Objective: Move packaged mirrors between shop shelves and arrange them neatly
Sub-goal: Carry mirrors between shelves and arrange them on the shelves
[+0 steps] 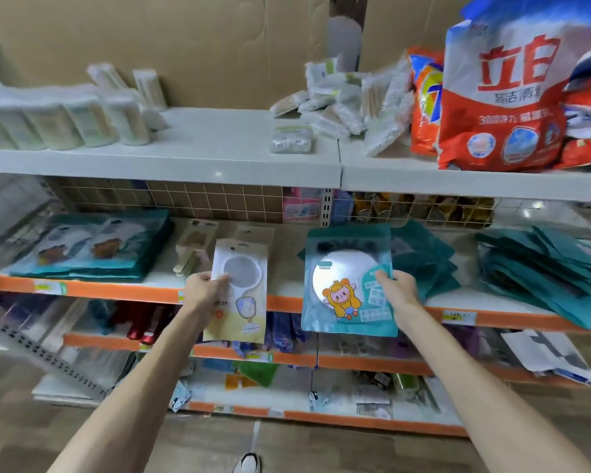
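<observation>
- Left hand (205, 290): fingers and thumb pinch the left edge of a cream mirror pack (239, 302), which is held upright in front of the middle shelf (116, 290).
- Right hand (398, 290): grips the right edge of a teal mirror pack (342, 295), likewise held clear of the shelf.
- Apparently done: a fairly squared teal stack (89, 247) lies at the shelf's left end.
- Apparently left: both held packs await placing, and the teal heap (543, 278) at the right lies fanned and untidy.
</observation>
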A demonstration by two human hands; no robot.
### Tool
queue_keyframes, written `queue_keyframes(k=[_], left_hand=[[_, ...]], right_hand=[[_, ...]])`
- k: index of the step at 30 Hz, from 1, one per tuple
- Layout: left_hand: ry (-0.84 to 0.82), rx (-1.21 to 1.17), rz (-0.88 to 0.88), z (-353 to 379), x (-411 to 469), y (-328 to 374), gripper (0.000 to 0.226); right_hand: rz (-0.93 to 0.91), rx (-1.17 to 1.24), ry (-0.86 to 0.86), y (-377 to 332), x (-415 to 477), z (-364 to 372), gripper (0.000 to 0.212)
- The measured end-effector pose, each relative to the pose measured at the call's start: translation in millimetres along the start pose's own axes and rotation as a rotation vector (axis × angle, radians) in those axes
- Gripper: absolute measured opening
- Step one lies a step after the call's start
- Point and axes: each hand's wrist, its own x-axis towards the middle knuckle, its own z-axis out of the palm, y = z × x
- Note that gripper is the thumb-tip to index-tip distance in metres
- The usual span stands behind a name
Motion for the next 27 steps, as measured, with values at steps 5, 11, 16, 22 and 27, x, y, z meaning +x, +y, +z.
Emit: queue_keyframes(k=[5, 11, 16, 22, 27], left_hand=[[-0.034, 0.007, -0.003, 3.8, 83.0, 13.6, 0.016], [-0.277, -0.016, -0.157, 14.4, 167.7, 9.5, 0.019], [-0.224, 0.119, -0.025, 34.7, 187.7, 10.9, 0.007], [-0.122, 0.43, 0.165, 41.9, 193.6, 13.7, 0.018], [-0.182, 0.631, 0.242, 35.5, 196.7, 10.6, 0.031]], right_hand=[[0.085, 0.05, 0.112, -4.8, 29.4, 61.1, 0.012], [0.095, -0.007, 0.197, -4.3, 43.0, 106.9, 0.03], [0.114, -0.015, 0.305, -6.6, 50.6, 101.9, 0.034], [0.069, 0.054, 0.341, -12.7, 55.2, 110.7, 0.035], [0.061, 0.05, 0.313, -21.3, 47.1, 133.2, 0.021]])
